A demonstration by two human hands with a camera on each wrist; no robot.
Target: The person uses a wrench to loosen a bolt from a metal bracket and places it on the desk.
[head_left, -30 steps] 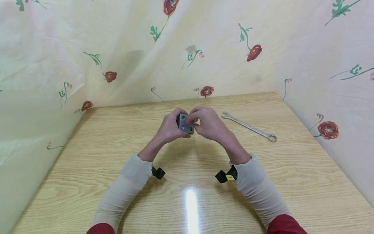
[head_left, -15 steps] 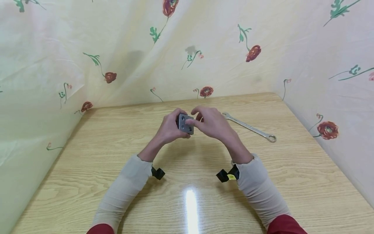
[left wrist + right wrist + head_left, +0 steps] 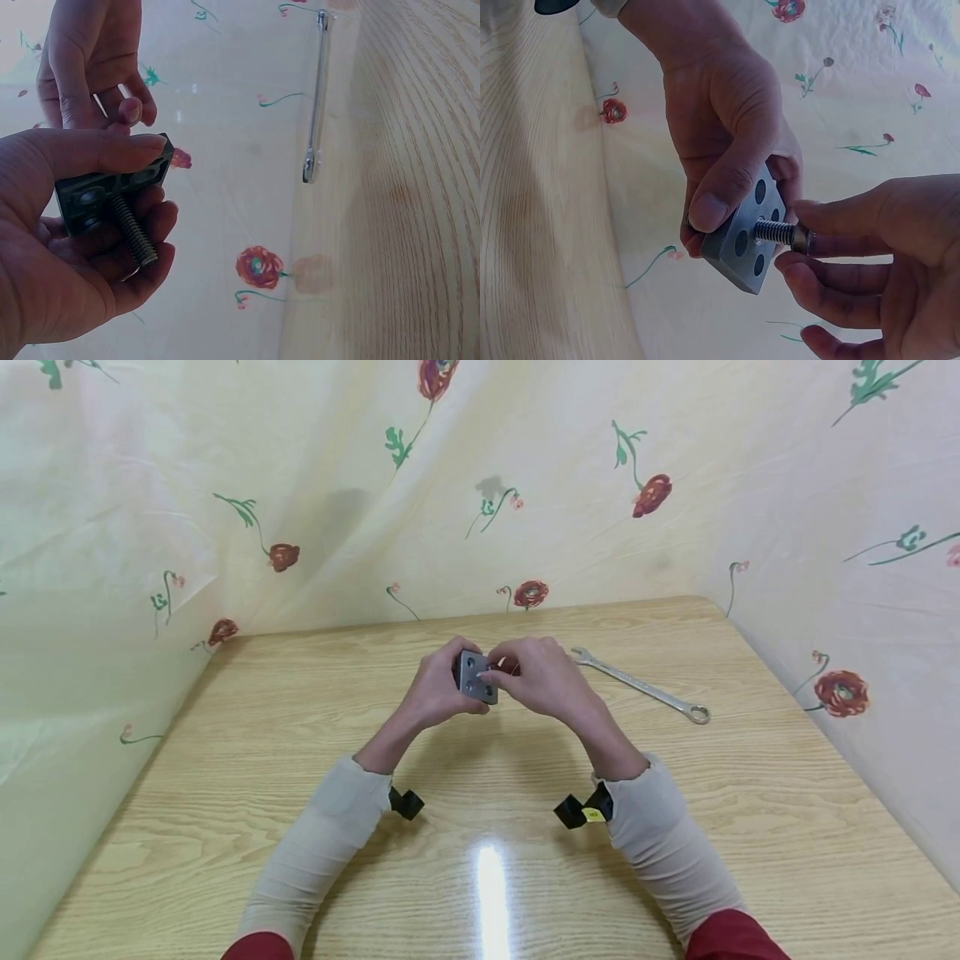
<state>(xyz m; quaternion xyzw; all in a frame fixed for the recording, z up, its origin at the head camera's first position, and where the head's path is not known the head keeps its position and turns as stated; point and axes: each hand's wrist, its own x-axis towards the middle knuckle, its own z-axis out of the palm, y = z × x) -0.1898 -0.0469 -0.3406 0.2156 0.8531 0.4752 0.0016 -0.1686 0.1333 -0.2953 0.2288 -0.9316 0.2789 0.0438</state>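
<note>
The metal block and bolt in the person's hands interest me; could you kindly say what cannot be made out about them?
Left wrist view: the head of the bolt, hidden behind the metal block and the left hand.
Right wrist view: the bolt's far end, hidden behind the block.
Head view: most of the bolt, too small and covered by the right hand.

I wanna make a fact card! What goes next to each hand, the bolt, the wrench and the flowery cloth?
Left hand: grips the metal block by its sides
Right hand: pinches the head of the bolt
Bolt: goes through the block, threads showing on both faces
Wrench: lies on the wooden table, untouched
Flowery cloth: hangs behind the table
</note>
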